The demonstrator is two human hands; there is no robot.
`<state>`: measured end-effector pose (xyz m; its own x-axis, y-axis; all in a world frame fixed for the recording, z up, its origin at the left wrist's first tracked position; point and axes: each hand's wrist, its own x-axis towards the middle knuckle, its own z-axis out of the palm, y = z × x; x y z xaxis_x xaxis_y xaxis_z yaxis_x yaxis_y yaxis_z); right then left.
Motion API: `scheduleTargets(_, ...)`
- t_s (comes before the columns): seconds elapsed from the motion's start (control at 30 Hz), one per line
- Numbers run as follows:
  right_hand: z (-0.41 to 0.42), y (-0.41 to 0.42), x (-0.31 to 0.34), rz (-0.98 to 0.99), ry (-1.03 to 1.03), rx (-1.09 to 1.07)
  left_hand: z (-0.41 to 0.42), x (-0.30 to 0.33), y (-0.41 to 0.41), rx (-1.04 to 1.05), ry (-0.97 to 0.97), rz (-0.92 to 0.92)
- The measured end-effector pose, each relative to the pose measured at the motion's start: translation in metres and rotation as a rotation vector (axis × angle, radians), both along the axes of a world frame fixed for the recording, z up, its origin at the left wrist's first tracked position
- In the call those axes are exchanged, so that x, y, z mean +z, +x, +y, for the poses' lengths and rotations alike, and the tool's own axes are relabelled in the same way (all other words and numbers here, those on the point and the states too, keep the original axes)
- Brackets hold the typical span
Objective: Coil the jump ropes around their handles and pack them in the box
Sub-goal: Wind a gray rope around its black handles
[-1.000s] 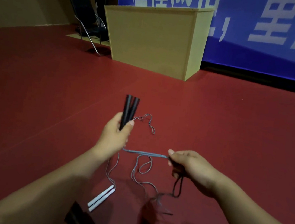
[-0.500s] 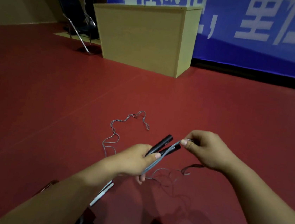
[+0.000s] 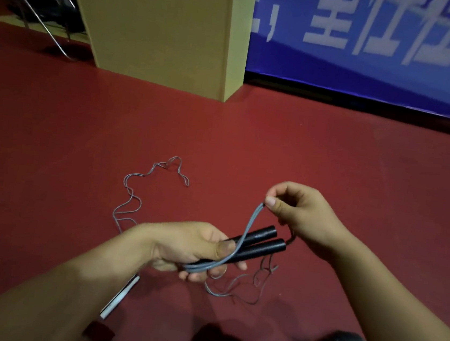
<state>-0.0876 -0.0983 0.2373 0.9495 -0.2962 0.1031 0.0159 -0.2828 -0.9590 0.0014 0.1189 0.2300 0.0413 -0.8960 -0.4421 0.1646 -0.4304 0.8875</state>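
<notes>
The right hand (image 3: pixel 301 215), right of centre in the frame, pinches a doubled strand of the grey rope (image 3: pixel 251 223) between thumb and forefinger, its other fingers curled in behind. From that pinch the strand runs down and to the left, crossing over the two black handles (image 3: pixel 258 245) and passing under the thumb of the left hand (image 3: pixel 192 246), just below centre. The left hand grips the handles side by side, fingers wrapped beneath and thumb clamped on top of both rope and handles. The handles' long axis runs from the left palm up and to the right, their free ends pointing toward the right hand and lying just below it, close but apart. So the strand meets the handles at a slant, and I judge that the next wrap depends on the right hand carrying it around that axis near the free ends, since it is the nearer hand to them. The slack trails on the red floor (image 3: pixel 331 160): loose loops below the hands and a long squiggle toward upper left. A white handle (image 3: pixel 119 297) lies on the floor at lower left, partly hidden by the left forearm. No packing box can be identified with certainty; a tan wooden cabinet (image 3: pixel 161 31) stands at the upper left before a blue banner (image 3: pixel 372 47).
</notes>
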Motion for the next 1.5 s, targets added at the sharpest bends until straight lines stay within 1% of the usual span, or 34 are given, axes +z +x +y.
scheduleTargets(0.1,-0.002,0.007,-0.005,0.042,0.099,0.039,0.000,-0.003,0.008,-0.060,-0.067,0.051)
scheduleTargets(0.2,-0.001,0.017,-0.010,0.120,0.098,0.058,0.004,-0.003,0.013,-0.031,-0.091,-0.008)
scheduleTargets(0.33,0.007,0.037,-0.021,0.236,-0.024,0.072,0.016,-0.007,0.023,0.129,-0.114,0.064)
scheduleTargets(0.4,0.012,0.045,-0.024,0.284,-0.073,0.113,0.020,-0.008,0.028,0.222,-0.101,0.057)
scheduleTargets(0.6,0.012,0.040,-0.038,0.298,-0.250,0.154,0.017,-0.014,0.043,0.501,-0.093,-0.108)
scheduleTargets(0.77,0.010,0.037,-0.038,0.292,-0.544,0.126,0.006,-0.023,0.052,0.650,-0.092,-0.240)
scheduleTargets(0.8,0.011,0.038,-0.037,0.301,-0.540,0.132,0.004,-0.023,0.054,0.670,-0.092,-0.280)
scheduleTargets(0.83,0.012,0.039,-0.037,0.314,-0.469,0.144,0.002,-0.023,0.055,0.688,-0.091,-0.316)
scheduleTargets(0.9,0.015,0.041,-0.035,0.333,-0.246,0.148,0.000,-0.024,0.058,0.714,-0.084,-0.370)
scheduleTargets(0.93,0.016,0.042,-0.033,0.336,-0.178,0.130,-0.001,-0.024,0.059,0.723,-0.081,-0.392)
scheduleTargets(0.97,0.016,0.043,-0.031,0.337,-0.157,0.102,-0.002,-0.024,0.060,0.731,-0.076,-0.411)
scheduleTargets(1.03,0.014,0.045,-0.029,0.345,-0.209,0.039,-0.003,-0.026,0.060,0.736,-0.065,-0.454)
scheduleTargets(1.1,0.013,0.045,-0.027,0.372,-0.363,0.004,-0.003,-0.028,0.061,0.724,-0.055,-0.509)
scheduleTargets(1.17,0.014,0.044,-0.027,0.395,-0.453,0.000,-0.003,-0.032,0.062,0.705,-0.042,-0.546)
scheduleTargets(1.27,0.016,0.044,-0.027,0.382,-0.448,0.008,-0.002,-0.038,0.064,0.699,-0.018,-0.549)
scheduleTargets(1.4,0.020,0.041,-0.025,0.305,-0.384,0.055,0.000,-0.042,0.068,0.718,-0.005,-0.510)
scheduleTargets(1.5,0.026,0.039,-0.021,0.259,-0.328,0.090,0.002,-0.048,0.068,0.713,0.019,-0.612)
